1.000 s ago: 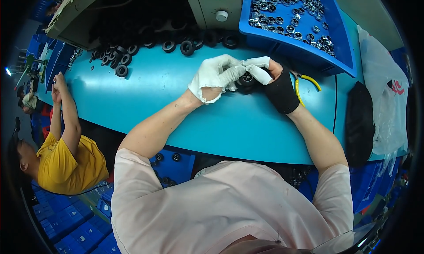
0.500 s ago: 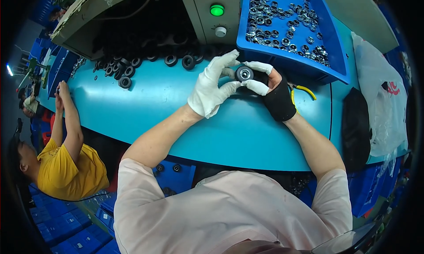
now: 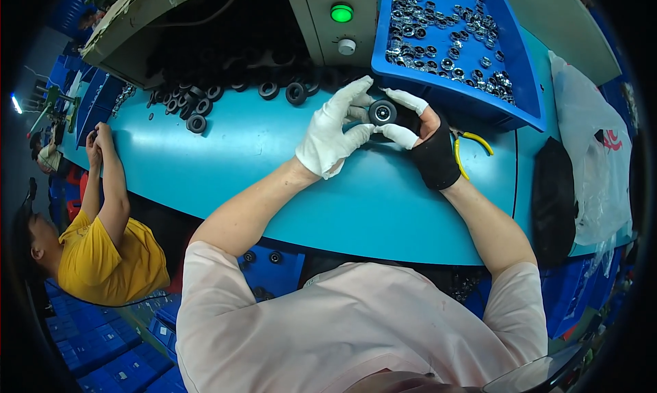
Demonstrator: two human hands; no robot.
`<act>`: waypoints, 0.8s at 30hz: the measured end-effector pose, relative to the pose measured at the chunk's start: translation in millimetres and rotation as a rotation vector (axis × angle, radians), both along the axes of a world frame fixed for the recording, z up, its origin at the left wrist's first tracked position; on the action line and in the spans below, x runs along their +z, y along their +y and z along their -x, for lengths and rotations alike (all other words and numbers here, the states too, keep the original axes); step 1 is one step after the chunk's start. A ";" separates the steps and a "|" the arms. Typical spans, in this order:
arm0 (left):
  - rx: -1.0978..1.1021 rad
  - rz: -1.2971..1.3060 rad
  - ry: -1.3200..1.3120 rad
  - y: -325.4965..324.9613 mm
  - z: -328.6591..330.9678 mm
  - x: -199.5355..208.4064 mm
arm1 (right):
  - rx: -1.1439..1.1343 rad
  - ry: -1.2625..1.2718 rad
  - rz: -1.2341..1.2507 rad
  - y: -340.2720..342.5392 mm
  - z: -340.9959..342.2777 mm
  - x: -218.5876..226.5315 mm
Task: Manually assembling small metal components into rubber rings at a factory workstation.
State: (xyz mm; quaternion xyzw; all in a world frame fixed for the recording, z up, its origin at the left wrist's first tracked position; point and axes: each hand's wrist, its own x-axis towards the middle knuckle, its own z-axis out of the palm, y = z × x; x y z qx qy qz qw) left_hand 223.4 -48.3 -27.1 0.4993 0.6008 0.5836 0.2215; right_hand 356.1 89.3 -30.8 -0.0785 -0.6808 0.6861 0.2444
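A small wheel [image 3: 382,112], black tyre around a shiny hub, is held up above the teal table between both hands. My left hand [image 3: 333,132], in a white glove, curves round its left side with thumb and fingers closed on it. From the right, my right hand [image 3: 426,129] pinches the same wheel; it wears a black wrist covering and white finger covers. Yellow-handled pliers [image 3: 473,143] lie just right of that hand. Beyond the hands stands a blue bin [image 3: 448,92] with many shiny hubs [image 3: 448,53].
Loose black tyres [image 3: 197,123] lie along the far side of the teal table [image 3: 226,167], by a machine with a green light [image 3: 341,12]. To the right are a black cloth-like item [image 3: 553,201] and a clear plastic bag [image 3: 594,153]. A person in yellow [image 3: 113,256] works at left.
The wheel has turned slightly, so its hub face looks different. Both hands keep their hold on it, and the whole view has shifted a little.
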 end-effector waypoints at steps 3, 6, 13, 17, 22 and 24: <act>0.032 0.033 -0.032 0.0 -2.0 0.2 | -0.039 0.030 -0.068 -1.2 2.1 -1.5; 0.015 0.014 -0.026 -0.8 -0.5 -1.2 | -0.026 0.007 -0.028 -1.3 2.0 -0.8; 0.017 0.022 -0.046 -0.4 -1.5 -1.0 | -0.009 -0.062 0.014 1.4 1.9 0.7; 0.016 0.040 -0.081 1.2 -0.4 -2.0 | -0.013 -0.039 -0.012 1.2 3.1 0.9; 0.013 0.059 -0.066 1.8 0.5 -2.3 | -0.021 -0.039 0.002 2.3 3.1 -4.0; 0.010 0.055 -0.044 2.8 1.2 -4.2 | -0.015 -0.042 0.006 2.8 3.1 -3.6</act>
